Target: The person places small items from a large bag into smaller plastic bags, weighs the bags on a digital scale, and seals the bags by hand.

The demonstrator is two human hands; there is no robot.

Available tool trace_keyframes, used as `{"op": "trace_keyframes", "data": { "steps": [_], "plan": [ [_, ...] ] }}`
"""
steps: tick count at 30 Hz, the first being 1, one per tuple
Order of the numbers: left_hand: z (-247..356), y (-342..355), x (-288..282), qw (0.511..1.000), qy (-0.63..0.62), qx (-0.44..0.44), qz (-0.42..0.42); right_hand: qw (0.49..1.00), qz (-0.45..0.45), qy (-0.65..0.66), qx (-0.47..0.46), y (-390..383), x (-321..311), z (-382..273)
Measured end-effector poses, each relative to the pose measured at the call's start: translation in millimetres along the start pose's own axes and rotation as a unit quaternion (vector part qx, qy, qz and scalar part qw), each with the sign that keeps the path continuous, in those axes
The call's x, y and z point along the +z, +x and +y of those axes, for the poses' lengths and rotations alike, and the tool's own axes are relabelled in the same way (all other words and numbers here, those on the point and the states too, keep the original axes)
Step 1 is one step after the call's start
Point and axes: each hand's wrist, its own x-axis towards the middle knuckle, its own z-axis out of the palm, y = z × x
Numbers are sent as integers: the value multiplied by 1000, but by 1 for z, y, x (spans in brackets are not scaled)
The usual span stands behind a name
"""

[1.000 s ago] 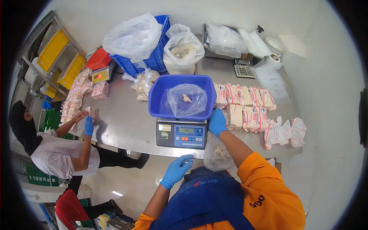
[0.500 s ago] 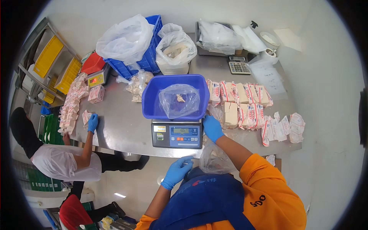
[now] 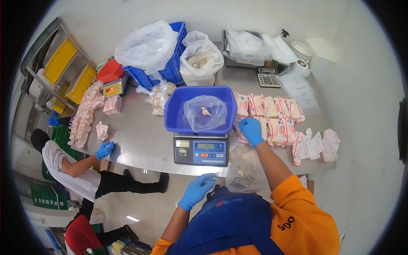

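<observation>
My right hand, in a blue glove, has curled fingers at the pale blocks in red-and-white wrappers; what they grip is hidden. My left hand, also gloved, is by the table's front edge, fingers bent; what they hold is unclear. Between my hands stands a scale bearing a blue tub, with a clear bag and a small pale lump inside. Another clear bag with pale crumbs lies at the front edge, left of my right forearm.
A co-worker bends at the table's left end beside wrapped blocks and a small scale. Behind are a blue crate, white sacks, a calculator and a rack. Another person in red is at lower left.
My right hand has moved up from beside the scale onto the blocks. My left hand stays near the edge. The co-worker has bent lower and left the wrapped piece on the table.
</observation>
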Motion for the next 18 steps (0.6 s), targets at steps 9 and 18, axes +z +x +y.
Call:
{"op": "trace_keyframes", "data": {
  "steps": [9,18],
  "plan": [
    [-11,-22,-13,996,-41,-79,31,971,-45,168,-165,14,-50,-159],
    [-8,-23,-21,994,-79,-55,47,933,-24,352,-79,11,-63,-125]
  ]
}}
